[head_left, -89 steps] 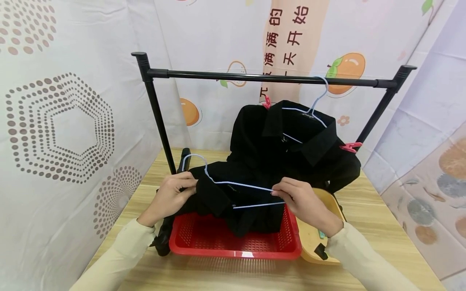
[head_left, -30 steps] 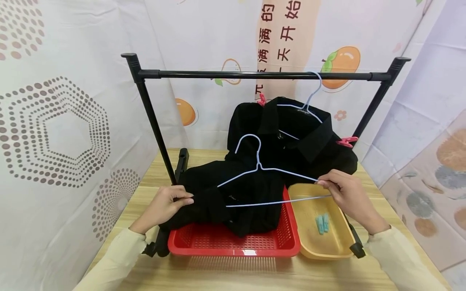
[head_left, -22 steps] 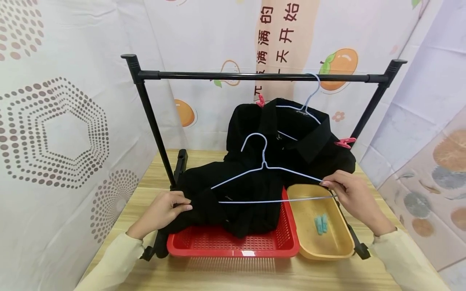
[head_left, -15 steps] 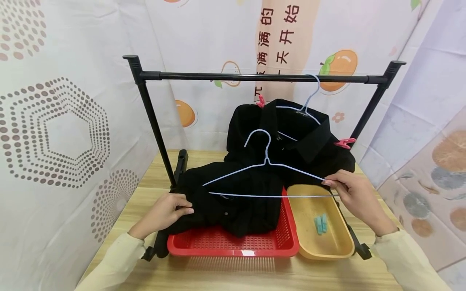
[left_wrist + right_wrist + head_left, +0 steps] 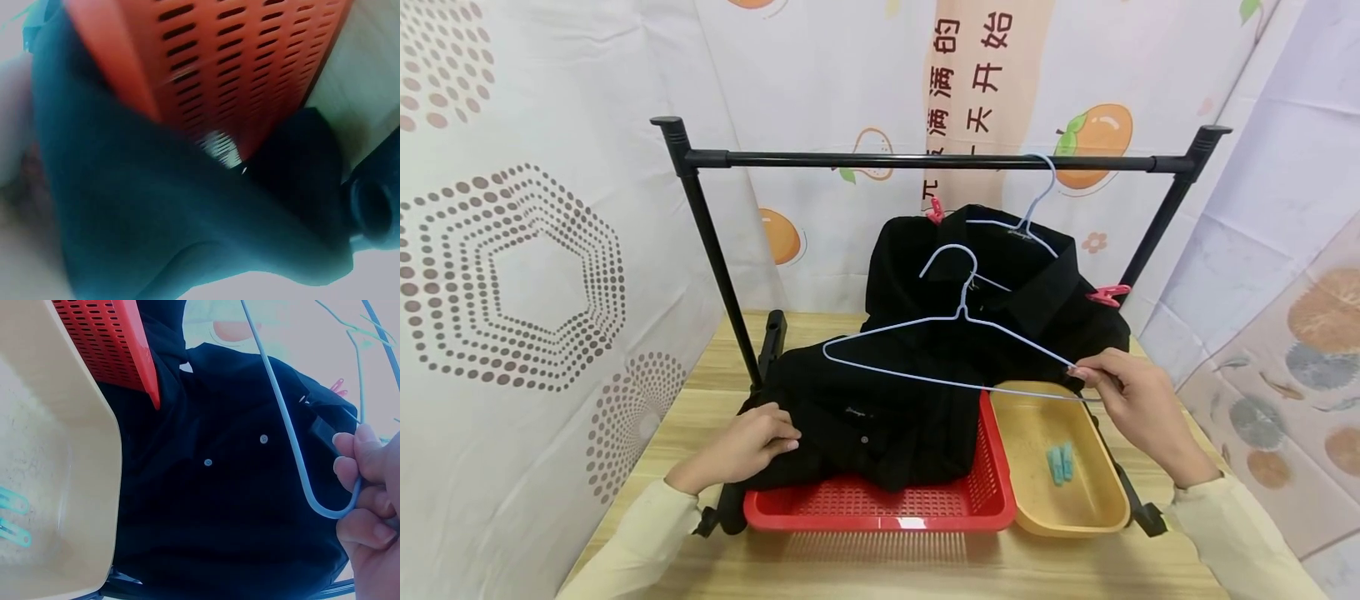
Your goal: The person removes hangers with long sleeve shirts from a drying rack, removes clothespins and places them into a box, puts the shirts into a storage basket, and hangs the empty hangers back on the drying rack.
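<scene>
In the head view, my left hand (image 5: 748,446) pinches the edge of a black shirt (image 5: 831,450) that lies bunched over the red basket (image 5: 880,522). The left wrist view shows its dark cloth (image 5: 169,206) blurred against the basket wall. My right hand (image 5: 1138,408) grips the right corner of a light blue wire hanger (image 5: 963,312). That hanger is held up in front of the clothes, hook upward, its left corner out in view above the shirt. In the right wrist view, fingers and thumb close round the wire (image 5: 292,434).
A black rack (image 5: 857,159) bears a second black shirt (image 5: 1045,304) on a blue hanger, with pink clothespins (image 5: 1108,295) at its shoulders. Beside the red basket stands a yellow tray (image 5: 1075,508) with two teal clothespins (image 5: 1061,463). A patterned curtain (image 5: 820,67) hangs behind.
My right hand has moved right with the hanger. The hanger's left end has come out of the shirt collar and risen above it. My left hand has stayed on the shirt.
</scene>
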